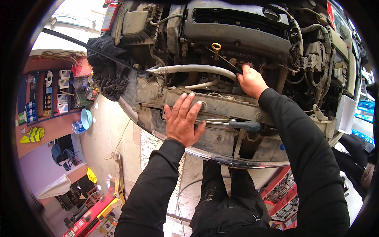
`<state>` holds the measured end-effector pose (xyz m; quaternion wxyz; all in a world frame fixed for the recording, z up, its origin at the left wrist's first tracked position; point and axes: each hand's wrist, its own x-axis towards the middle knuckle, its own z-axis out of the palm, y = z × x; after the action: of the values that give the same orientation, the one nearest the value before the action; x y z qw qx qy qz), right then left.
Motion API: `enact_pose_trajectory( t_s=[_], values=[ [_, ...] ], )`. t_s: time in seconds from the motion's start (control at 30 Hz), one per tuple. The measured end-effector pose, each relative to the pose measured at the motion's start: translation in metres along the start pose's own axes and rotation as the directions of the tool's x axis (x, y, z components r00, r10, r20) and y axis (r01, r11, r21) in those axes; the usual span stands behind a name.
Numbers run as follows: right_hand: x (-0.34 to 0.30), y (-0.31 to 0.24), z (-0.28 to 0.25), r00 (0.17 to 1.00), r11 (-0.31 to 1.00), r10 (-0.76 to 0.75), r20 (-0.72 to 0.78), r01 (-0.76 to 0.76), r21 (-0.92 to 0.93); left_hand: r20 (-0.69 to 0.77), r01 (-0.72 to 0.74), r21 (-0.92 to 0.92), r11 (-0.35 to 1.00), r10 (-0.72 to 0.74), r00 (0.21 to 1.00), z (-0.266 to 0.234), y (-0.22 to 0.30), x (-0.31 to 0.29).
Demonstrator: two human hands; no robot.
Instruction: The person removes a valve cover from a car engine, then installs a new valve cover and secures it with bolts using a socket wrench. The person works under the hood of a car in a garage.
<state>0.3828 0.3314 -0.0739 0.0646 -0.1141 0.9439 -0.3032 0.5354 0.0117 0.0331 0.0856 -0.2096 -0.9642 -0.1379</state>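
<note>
My left hand (182, 121) lies flat with its fingers spread on the dirty front crossmember (233, 104) of a car with its engine bay exposed. Beside its thumb rests a long screwdriver (244, 125) with a dark blue-grey handle, its shaft toward the hand. My right hand (252, 81) reaches over the crossmember into the bay, closed around the dark handle of a thin-shafted tool (229, 63). That shaft slants up and left toward the yellow dipstick ring (216, 46); its tip cannot be made out clearly. Just left of the right hand runs a silvery pipe (193, 69).
The dark engine cover (237, 33) fills the top of the bay. A black prop rod (98, 57) crosses the left side, near dark cloth (108, 75). Red tool drawers (282, 193) stand at lower right. A person's dark sleeve (351, 158) shows at the right edge.
</note>
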Motion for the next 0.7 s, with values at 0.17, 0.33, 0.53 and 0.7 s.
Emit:
enact_pose_trajectory(
  t_s=[0.17, 0.33, 0.53, 0.7],
  values=[
    [0.005, -0.006, -0.006, 0.990, 0.990, 0.122, 0.067, -0.126, 0.057, 0.001, 0.002, 0.004, 1.000, -0.002, 1.000, -0.001, 0.001, 0.000],
    [0.007, -0.012, -0.009, 0.984, 0.984, 0.167, 0.068, -0.171, 0.056, 0.016, 0.014, 0.011, 1.000, -0.014, 1.000, 0.000, 0.002, 0.001],
    [0.009, -0.017, -0.010, 0.987, 0.986, 0.158, 0.005, -0.158, 0.054, 0.020, 0.011, 0.032, 0.999, -0.012, 1.000, 0.000, 0.003, 0.001],
    [0.015, -0.008, -0.020, 0.998, 0.993, 0.065, 0.020, -0.066, 0.094, 0.025, 0.010, 0.042, 0.999, -0.011, 1.000, -0.001, 0.002, 0.001]
  ],
)
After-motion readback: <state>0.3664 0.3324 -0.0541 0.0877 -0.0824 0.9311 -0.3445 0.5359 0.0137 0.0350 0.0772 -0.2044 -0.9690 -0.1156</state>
